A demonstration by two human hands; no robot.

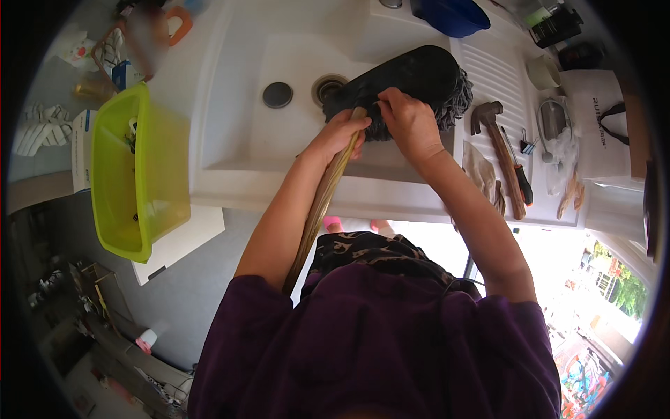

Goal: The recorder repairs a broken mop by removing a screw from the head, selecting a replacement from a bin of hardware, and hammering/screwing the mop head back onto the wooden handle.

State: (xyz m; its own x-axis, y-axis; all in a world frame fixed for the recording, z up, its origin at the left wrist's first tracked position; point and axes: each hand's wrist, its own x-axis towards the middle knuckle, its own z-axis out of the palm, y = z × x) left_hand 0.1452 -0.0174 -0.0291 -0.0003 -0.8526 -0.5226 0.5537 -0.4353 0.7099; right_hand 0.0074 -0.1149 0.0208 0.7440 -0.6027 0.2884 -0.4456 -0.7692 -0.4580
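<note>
A mop head (405, 76) with a dark oval plate and grey strands rests in the white sink (235, 120), partly over the drain (328, 86). My left hand (343, 133) is closed round the upper end of the mop's wooden handle (327, 183), close to the mop head. The handle slopes down beneath my left forearm. My right hand (408, 120) is at the near side of the plate, thumb and forefinger pinched together around something thin and small that I cannot make out clearly. A round dark drain cover (277, 95) lies in the sink, left of the drain.
Right of the basin, a claw hammer (501, 152), a screwdriver (519, 175), a binder clip (528, 142) and a glove (479, 170) lie on the ribbed drainboard. A blue basin (455, 15) stands at the back. A green plastic tub (165, 173) sits at the left edge.
</note>
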